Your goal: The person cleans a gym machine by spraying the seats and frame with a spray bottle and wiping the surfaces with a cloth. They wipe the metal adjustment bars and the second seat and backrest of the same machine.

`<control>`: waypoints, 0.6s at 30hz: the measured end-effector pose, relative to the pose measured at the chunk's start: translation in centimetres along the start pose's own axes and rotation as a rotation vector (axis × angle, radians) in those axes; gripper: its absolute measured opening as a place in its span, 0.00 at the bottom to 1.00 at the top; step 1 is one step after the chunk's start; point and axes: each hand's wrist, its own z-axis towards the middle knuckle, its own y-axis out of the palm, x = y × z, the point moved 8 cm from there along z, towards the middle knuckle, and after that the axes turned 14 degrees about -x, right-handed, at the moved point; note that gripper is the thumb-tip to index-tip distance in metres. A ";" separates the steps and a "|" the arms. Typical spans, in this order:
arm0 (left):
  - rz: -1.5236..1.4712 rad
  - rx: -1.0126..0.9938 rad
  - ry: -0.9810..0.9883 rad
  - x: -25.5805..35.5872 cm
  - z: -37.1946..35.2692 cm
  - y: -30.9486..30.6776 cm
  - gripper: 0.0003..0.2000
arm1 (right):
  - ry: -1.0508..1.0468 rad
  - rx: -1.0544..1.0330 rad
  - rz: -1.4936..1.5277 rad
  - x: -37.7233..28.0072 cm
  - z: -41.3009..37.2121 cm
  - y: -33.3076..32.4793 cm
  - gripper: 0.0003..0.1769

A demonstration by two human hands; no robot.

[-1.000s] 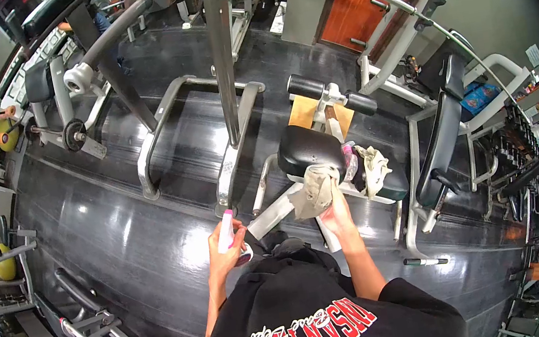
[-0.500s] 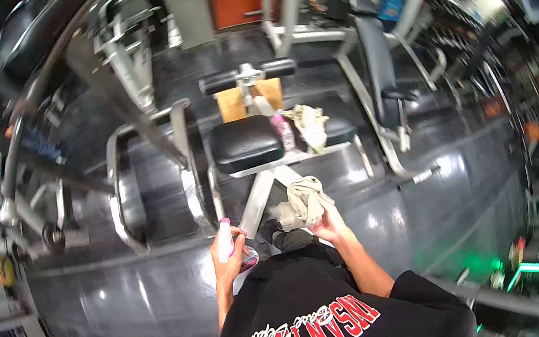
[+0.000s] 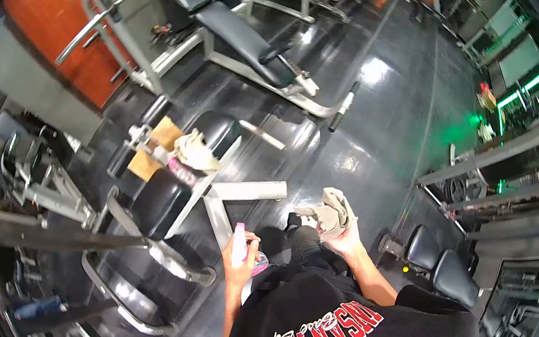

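My left hand (image 3: 236,261) is wrapped round a spray bottle (image 3: 239,243) with a white and pink head. Part of its body shows below the fingers; the rest is hidden. On the right, a folded beige cloth (image 3: 335,214) rests in my right hand (image 3: 345,240), fingers closed on its lower edge. Both hands are in front of my black shirt, above the dark floor. Ahead to the left, a pink bottle (image 3: 182,172) and a second pale cloth (image 3: 195,153) lie on a bench with black pads (image 3: 161,201), out of reach of either hand.
Beyond the bench stands an inclined black bench (image 3: 241,38) on a grey frame. Metal machine frames (image 3: 119,296) crowd the left side. Black padded seats (image 3: 424,247) are at the lower right, near a green-lit rack (image 3: 533,86). An orange door (image 3: 70,48) is at the back left.
My view has turned to the right, so the bench with the pink bottle now appears farther left and tilted. Both hands keep hold of the spray bottle and the cloth.
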 end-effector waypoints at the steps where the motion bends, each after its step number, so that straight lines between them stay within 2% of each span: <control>1: -0.004 -0.025 -0.005 -0.3 1.4 1.1 0.07 | -0.053 0.189 -0.103 -1.4 -0.3 -0.1 0.20; 4: 0.013 -0.137 -0.003 -0.3 6.1 4.6 0.06 | -0.205 0.265 -0.215 -5.5 -0.3 2.5 0.19; 8: 0.033 -0.149 -0.006 -1.1 13.0 9.0 0.05 | -0.291 0.267 -0.096 -13.3 0.6 -2.7 0.18; 10: 0.042 -0.129 -0.032 -1.5 16.6 11.3 0.04 | -0.335 0.199 -0.076 -17.7 2.0 -3.3 0.17; 12: 0.051 -0.140 0.008 -2.1 20.4 13.9 0.04 | -0.321 0.042 -0.137 -22.0 3.4 -2.4 0.16; 14: 0.043 -0.158 0.026 -2.7 23.9 16.6 0.05 | -0.381 0.051 -0.121 -26.2 4.4 -2.3 0.18; 16: 0.032 -0.178 0.031 -2.8 26.9 18.8 0.05 | -0.369 0.208 -0.047 -29.1 5.3 -0.9 0.21; 17: 0.040 -0.187 0.023 -2.9 28.3 19.8 0.05 | -0.370 0.171 -0.200 -30.9 6.0 0.3 0.22; 18: 0.044 -0.195 0.017 -2.8 29.6 20.9 0.05 | -0.378 0.173 -0.199 -32.2 6.5 0.6 0.22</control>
